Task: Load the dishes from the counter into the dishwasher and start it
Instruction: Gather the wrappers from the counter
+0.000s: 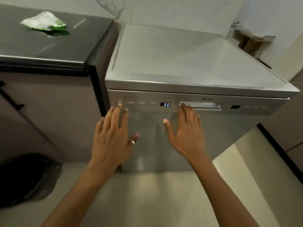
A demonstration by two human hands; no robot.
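Grip flat, fingers straight, nothing held: left hand (113, 136) at buttons (141, 103), prob. to start dishwasher (229, 123); right hand (186, 133) touches handle (205, 106), door shut.

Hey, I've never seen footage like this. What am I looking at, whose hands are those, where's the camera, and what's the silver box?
This is one picture from a camera worn on a person's head, looking forward and down. The two arms reaching in from the bottom are the wearer's own; there is no robot.

The silver box is a dishwasher with its door closed and its display reading 30. The left hand has straight fingers, with the tips by the buttons on the panel. The right hand is flat too, with its fingertips at the left end of the handle. Neither hand holds anything.

To the left is a dark counter with a crumpled green and white packet on it; no dishes show there. A bin lined with a black bag stands at lower left.
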